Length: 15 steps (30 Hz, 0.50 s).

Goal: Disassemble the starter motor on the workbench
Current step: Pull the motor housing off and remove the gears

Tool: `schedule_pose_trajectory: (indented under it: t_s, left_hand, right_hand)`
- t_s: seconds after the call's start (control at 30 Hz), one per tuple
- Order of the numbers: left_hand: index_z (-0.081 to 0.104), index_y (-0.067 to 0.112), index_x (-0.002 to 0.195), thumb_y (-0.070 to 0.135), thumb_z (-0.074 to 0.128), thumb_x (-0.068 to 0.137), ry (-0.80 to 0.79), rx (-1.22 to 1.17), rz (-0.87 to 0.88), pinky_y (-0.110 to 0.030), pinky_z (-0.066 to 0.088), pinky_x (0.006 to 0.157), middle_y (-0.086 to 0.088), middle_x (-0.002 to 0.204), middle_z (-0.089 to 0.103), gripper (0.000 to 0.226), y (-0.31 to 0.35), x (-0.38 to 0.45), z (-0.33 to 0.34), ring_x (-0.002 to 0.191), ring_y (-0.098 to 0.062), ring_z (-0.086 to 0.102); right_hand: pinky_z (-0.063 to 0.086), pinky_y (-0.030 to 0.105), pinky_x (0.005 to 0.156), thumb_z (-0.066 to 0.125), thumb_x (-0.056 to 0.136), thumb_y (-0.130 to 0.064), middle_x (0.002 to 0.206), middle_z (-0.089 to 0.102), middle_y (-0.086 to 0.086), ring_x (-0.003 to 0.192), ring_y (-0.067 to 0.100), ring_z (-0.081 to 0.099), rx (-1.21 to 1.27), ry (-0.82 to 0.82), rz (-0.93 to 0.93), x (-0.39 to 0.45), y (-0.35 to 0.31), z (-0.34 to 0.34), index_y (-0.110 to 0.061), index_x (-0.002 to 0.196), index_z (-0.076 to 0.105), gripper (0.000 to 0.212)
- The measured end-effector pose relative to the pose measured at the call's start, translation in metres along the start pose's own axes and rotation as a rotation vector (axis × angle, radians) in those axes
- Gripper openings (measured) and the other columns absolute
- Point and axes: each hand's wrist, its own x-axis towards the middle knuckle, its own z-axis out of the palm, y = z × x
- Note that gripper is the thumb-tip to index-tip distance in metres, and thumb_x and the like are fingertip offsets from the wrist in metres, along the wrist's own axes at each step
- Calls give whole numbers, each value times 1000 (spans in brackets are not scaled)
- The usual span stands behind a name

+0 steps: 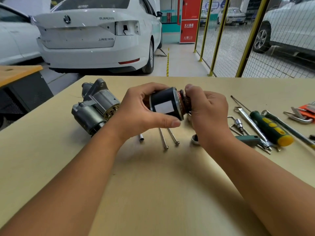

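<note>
My left hand (141, 109) grips a black cylindrical motor housing (163, 103) with a white label, held above the workbench (153, 184). Copper armature windings (183, 97) show at the housing's right end, and my right hand (208, 109) grips that end, hiding most of the armature. The grey starter body with solenoid (95, 106) lies on the bench to the left, apart from the housing. Two long through bolts (167, 137) lie on the bench below my hands.
A small socket (141, 137) and a round metal cap (195, 139) lie near the bolts. To the right lie a green and yellow screwdriver (271, 128), wrenches (247, 116), a thin rod (238, 102) and hex keys (300, 114). White cars and yellow mesh fencing stand beyond the bench.
</note>
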Motion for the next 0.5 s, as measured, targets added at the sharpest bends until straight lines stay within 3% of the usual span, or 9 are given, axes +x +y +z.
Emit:
schedule_pose_trajectory:
  t_s: [0.2,0.33,0.43,0.5]
  left_hand:
    - [73,8,114,32,89,64,-36,-156,-113,-28,60,68,-6,95,74,58,2,0,-3,87,-20,74]
    - [73,17,117,33,95,60,-34,-31,-59,-29,62,77,-4,105,76,62,0,-3,-4,97,-20,76]
    - [71,20,116,34,99,56,163,9,-56,-24,61,75,-1,105,77,67,-3,-6,-30,95,-15,76]
    - [69,16,119,34,97,60,251,-42,-34,-25,60,71,-9,107,76,68,-2,-4,-39,91,-16,75]
  right_hand:
    - [34,40,53,59,82,-52,55,44,4,53,19,38,67,-11,-32,7,1,-2,-9,54,58,51]
    - [32,31,50,61,81,-49,51,45,-2,48,18,38,70,12,42,11,2,-3,-18,51,62,43]
    - [25,24,44,62,82,-41,54,44,0,40,16,34,170,263,168,34,-9,-32,-18,61,60,31]
    - [22,26,41,60,90,-35,62,46,5,40,14,34,210,292,117,48,-17,-61,-19,71,56,26]
